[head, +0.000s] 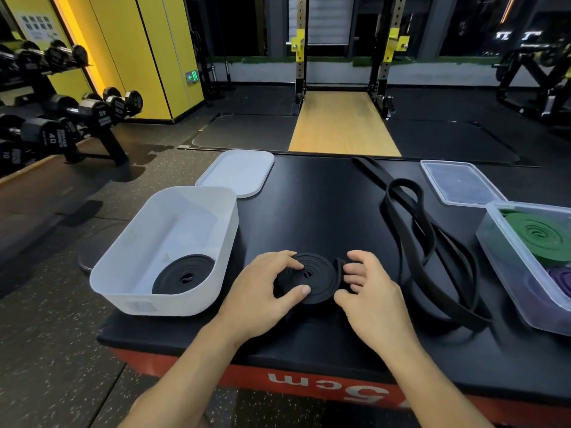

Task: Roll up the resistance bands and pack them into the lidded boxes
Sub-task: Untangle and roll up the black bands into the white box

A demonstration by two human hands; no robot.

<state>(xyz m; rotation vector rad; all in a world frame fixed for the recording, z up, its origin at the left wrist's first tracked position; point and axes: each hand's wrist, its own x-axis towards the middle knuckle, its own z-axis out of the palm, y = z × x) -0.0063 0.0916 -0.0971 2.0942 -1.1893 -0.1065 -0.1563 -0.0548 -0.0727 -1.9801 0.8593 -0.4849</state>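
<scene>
Left hand point(262, 288) and right hand point(370, 291) both grip the one black coil point(312, 278) I watch, just right of the white box point(139, 239) holding one roll point(183, 278); platform edge point(241, 376) reads "5cm".

dumbbells point(92, 108) line a black stand point(114, 146) at left; a squat rack point(299, 57) rises straight ahead.

The left hand point(262, 288) and right hand point(374, 291) are close together, palms facing, each curled around one band roll point(309, 278).
</scene>
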